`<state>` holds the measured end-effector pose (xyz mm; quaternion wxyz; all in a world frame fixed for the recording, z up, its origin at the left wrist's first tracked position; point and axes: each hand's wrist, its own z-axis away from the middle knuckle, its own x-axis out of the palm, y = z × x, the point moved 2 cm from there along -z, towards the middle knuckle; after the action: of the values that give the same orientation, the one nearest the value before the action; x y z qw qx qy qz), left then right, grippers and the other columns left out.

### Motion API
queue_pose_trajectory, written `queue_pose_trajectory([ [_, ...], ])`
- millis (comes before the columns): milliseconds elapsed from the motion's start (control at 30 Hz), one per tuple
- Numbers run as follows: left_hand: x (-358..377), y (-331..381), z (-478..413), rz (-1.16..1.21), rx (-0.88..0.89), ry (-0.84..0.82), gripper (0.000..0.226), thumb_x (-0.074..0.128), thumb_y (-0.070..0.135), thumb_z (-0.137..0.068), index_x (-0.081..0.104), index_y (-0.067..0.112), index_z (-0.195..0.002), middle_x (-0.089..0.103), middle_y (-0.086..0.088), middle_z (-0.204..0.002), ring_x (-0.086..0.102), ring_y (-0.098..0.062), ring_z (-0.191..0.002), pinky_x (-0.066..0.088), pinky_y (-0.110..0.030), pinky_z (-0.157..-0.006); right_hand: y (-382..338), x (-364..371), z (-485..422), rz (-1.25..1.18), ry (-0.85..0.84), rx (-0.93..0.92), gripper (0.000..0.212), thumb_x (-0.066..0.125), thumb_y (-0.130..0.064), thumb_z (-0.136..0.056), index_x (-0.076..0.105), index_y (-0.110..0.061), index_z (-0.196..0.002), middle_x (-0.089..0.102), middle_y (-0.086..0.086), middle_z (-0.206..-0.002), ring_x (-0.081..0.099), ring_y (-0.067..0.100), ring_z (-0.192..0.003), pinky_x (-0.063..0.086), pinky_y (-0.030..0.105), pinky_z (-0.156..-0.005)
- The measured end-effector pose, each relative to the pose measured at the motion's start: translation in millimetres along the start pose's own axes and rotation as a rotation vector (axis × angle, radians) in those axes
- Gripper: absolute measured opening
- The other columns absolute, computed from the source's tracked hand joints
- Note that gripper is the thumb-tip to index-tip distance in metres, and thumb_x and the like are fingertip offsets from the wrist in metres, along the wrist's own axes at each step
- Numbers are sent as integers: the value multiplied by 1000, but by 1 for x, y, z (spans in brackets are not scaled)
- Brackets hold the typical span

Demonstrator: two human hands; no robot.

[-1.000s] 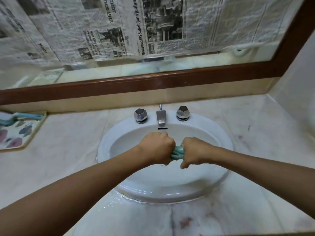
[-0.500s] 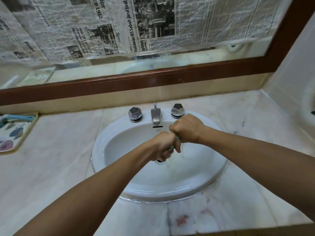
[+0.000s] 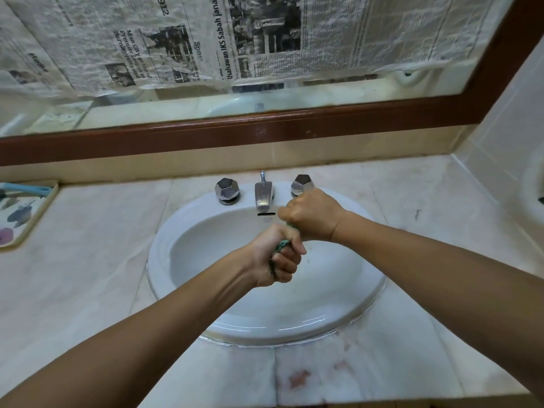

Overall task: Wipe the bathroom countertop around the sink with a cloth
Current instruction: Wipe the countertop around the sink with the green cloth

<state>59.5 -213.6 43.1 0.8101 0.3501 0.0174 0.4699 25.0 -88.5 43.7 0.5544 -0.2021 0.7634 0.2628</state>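
Over the bowl of the white oval ceramic sink (image 3: 265, 331), our two fists are now stacked rather than level. A second ago they sat side by side with a fat teal bundle showing between them. Since then the right hand (image 3: 312, 216) has climbed toward the taps and rolled over the left hand (image 3: 279, 257). Both hands are curled tight round the teal-green cloth (image 3: 283, 244), one at each end. It is twisted so hard that only a thin sliver shows between the knuckles, and the rest is hidden inside the fists.

We judge this to be wringing, so the wipe itself is not under way. The cloth hangs above the basin, clear of the pale veined marble tabletop (image 3: 88, 275), and it must be opened out and laid on the stone before any cleaning counts.

Counting what we have: two hands, one cloth, one sink. Behind the bowl stand two faceted chrome knobs, the left knob (image 3: 226, 189) and the right knob (image 3: 301, 182), with one chrome spout (image 3: 263, 197) between them. At the far left lies one patterned tray (image 3: 41, 214) with one light-blue handle (image 3: 26, 189) across it — we cannot tell what tool it belongs to. A few reddish stains (image 3: 297, 378) mark the tabletop in front of the sink. One wood-framed mirror (image 3: 265, 131), papered with newspaper sheets (image 3: 265, 39), runs along the back.
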Motion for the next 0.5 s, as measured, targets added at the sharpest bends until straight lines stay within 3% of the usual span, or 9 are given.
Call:
queue_pose_trajectory([
  [100,1,-2,-3,-283,136,257,21,60,7,-76,46,14,-63,38,1,-45,31,-10,-33,21,-18,-40,-2,4,9,-56,-170,128,35,76,-19,-57,41,-19,-64,49,2,-54,45,28,-47,30,25,-46],
  [167,-3,-9,-3,-548,173,358,14,66,17,-78,54,12,-74,52,-2,-53,45,-13,-39,32,-21,-45,-12,8,18,-188,-429,282,24,71,-23,-70,48,-21,-71,42,-2,-62,47,25,-60,33,27,-50],
  [233,-11,-22,-4,-948,216,436,15,65,27,-79,60,14,-81,64,-2,-64,59,-16,-53,44,-24,-53,-29,12,33,-416,-589,414,26,77,-30,-70,53,-22,-70,49,-4,-63,54,23,-67,38,28,-53],
  [300,-19,-41,-9,-1404,340,588,22,60,34,-80,59,18,-95,66,-3,-86,62,-23,-74,44,-28,-61,-46,15,57,-651,-674,544,39,84,-44,-62,54,-21,-70,55,-4,-65,56,19,-66,41,30,-58],
  [367,-20,-63,-16,-1612,599,676,23,59,31,-77,57,17,-95,61,-4,-91,61,-28,-77,39,-32,-60,-64,16,87,-980,-701,682,48,85,-52,-58,58,-15,-72,55,-2,-64,51,17,-60,39,31,-56],
  [433,-11,-86,-27,-1715,800,631,20,64,30,-65,58,17,-80,56,-4,-76,56,-28,-60,33,-33,-49,-83,13,121,-1270,-625,851,47,79,-59,-63,62,-16,-73,53,3,-64,48,19,-59,36,32,-55],
  [500,6,-105,-37,-1683,885,544,26,67,30,-56,56,20,-77,52,-2,-72,51,-26,-55,29,-33,-46,-99,7,154,-1397,-513,1050,40,70,-62,-74,64,-22,-73,57,4,-65,52,19,-58,39,31,-55],
])
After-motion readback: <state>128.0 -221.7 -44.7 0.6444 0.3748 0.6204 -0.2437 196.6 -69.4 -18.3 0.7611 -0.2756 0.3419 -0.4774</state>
